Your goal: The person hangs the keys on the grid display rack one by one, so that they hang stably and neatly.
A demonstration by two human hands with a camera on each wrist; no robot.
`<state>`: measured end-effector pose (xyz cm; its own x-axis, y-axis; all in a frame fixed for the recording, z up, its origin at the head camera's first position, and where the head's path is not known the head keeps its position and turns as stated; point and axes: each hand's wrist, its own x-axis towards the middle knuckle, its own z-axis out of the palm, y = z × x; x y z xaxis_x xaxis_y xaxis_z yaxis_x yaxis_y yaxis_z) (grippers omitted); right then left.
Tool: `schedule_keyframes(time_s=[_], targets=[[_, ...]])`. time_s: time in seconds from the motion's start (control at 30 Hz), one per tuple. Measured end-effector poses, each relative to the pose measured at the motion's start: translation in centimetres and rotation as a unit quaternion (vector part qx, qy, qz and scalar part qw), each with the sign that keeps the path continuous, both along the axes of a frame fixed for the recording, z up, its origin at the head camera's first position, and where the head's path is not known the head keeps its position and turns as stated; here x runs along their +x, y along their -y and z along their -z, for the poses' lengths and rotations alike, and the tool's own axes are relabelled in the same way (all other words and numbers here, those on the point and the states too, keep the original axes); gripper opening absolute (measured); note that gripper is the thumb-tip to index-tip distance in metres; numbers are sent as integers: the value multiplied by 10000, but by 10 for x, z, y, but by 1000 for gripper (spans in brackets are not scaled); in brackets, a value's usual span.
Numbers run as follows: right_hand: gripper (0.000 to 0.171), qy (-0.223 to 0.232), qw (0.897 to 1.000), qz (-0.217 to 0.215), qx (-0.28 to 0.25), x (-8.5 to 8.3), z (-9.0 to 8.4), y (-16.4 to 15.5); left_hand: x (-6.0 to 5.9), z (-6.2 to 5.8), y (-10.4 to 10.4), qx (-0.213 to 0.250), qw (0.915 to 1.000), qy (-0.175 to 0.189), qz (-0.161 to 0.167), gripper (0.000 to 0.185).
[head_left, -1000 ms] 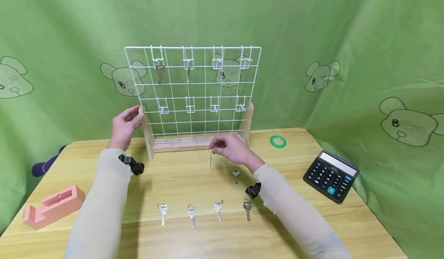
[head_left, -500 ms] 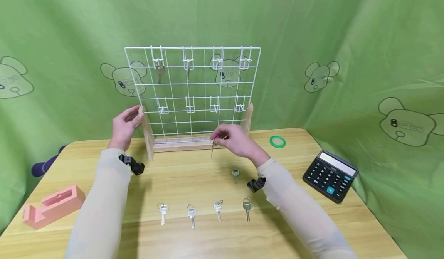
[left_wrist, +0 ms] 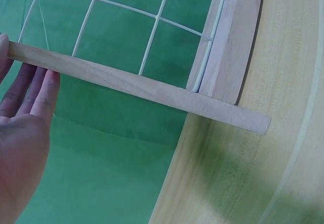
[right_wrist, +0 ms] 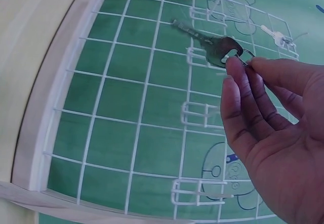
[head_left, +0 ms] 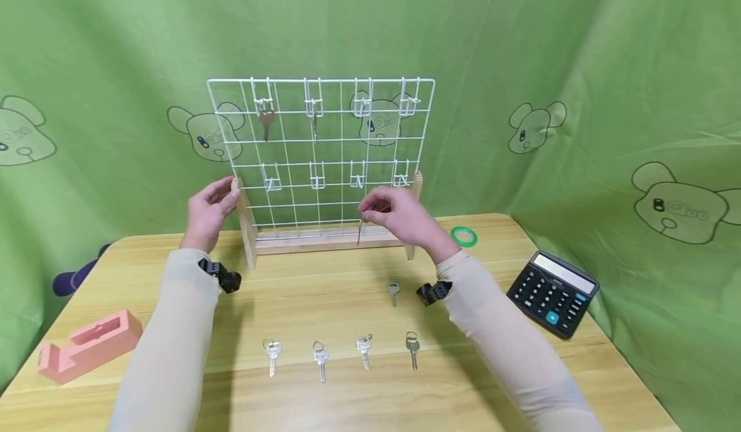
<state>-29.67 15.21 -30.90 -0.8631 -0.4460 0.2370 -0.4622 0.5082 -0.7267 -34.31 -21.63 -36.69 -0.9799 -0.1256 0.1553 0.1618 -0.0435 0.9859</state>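
— On the white wire grid rack (head_left: pixel 321 155) with wooden posts?
— Two keys hanging from top-row hooks; other hooks bare.
— Right hand (head_left: pixel 399 216)?
— Pinching a dull metal key (right_wrist: pixel 210 42) by its ring, dangling just before the lower grid.
— Left hand (head_left: pixel 208 210)?
— Fingers straight, resting against the left wooden post (left_wrist: pixel 136 86).
— On the bench (head_left: pixel 324 393)?
— Five silver keys (head_left: pixel 341 351).

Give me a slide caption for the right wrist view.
Right hand pinches a key by its ring before a white wire grid rack with hooks.
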Motion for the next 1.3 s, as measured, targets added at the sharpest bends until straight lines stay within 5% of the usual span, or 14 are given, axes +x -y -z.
schedule_keyframes(time_s=[1.3], targets=[[14, -855, 9892, 830, -847, -12, -89, 5, 0, 1, 1, 232, 9997, -1, 59, 51]])
